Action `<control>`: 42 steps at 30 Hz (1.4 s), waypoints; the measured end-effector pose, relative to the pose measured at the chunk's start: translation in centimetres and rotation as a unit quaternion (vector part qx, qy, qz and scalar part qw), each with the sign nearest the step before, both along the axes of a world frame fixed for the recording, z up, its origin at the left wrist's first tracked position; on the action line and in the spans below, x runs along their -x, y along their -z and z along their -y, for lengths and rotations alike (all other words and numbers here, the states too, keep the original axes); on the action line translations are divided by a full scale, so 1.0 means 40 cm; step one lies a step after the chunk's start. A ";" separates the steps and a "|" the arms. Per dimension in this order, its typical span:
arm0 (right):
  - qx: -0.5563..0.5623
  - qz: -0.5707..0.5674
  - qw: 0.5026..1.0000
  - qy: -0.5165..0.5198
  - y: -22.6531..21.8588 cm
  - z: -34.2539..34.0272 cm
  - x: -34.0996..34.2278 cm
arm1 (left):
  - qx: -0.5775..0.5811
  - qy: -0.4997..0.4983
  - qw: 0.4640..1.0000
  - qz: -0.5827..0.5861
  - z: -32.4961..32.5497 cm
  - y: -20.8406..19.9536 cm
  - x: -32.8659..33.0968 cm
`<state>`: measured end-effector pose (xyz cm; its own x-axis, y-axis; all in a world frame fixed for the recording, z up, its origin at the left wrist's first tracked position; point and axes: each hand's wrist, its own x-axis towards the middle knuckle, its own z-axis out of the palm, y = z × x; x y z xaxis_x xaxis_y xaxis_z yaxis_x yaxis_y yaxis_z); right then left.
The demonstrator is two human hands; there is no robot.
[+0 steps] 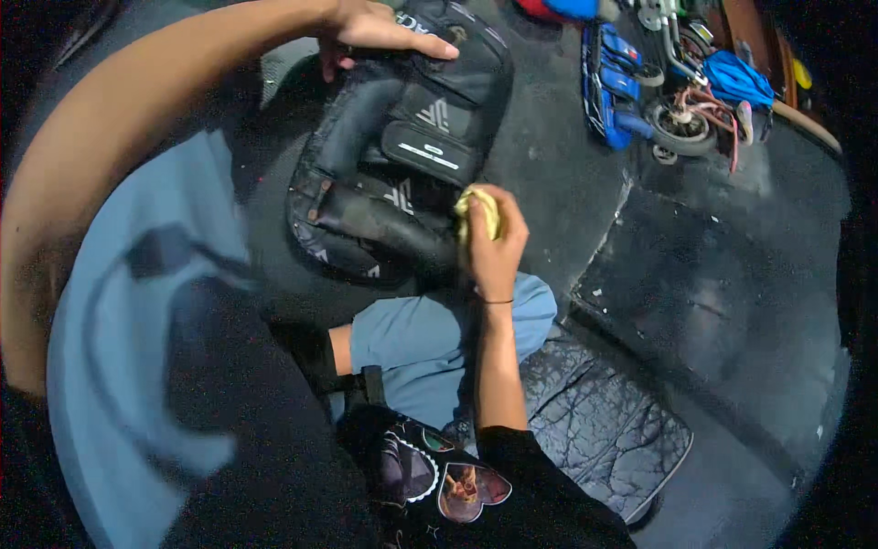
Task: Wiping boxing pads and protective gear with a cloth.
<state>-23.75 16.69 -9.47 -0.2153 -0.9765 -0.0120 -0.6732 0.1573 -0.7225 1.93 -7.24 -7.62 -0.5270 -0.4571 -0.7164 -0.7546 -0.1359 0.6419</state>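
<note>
A black kick pad (343, 156) with a padded handle (384, 224) and straps lies in front of my crossed legs. At its far end, my left hand (370, 32) grips the edge, the thumb stretched over the top and the fingers partly hidden behind. My right hand (498, 247) is closed round a crumpled yellow cloth (480, 209). That cloth is at the pad's right side, close to the handle's end; I cannot tell whether it presses on the surface.
Dark floor mats (722, 293) spread to the right, with a seam between them. A creased black pad (599, 412) lies beside my right knee. Blue pads (613, 87), a small wheeled bike (681, 123) and a blue cloth (736, 78) stand at the far right.
</note>
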 end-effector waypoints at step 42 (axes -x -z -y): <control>0.130 -0.027 0.991 -0.026 0.087 0.366 0.095 | 0.071 -0.120 0.990 -0.031 0.011 0.020 -0.023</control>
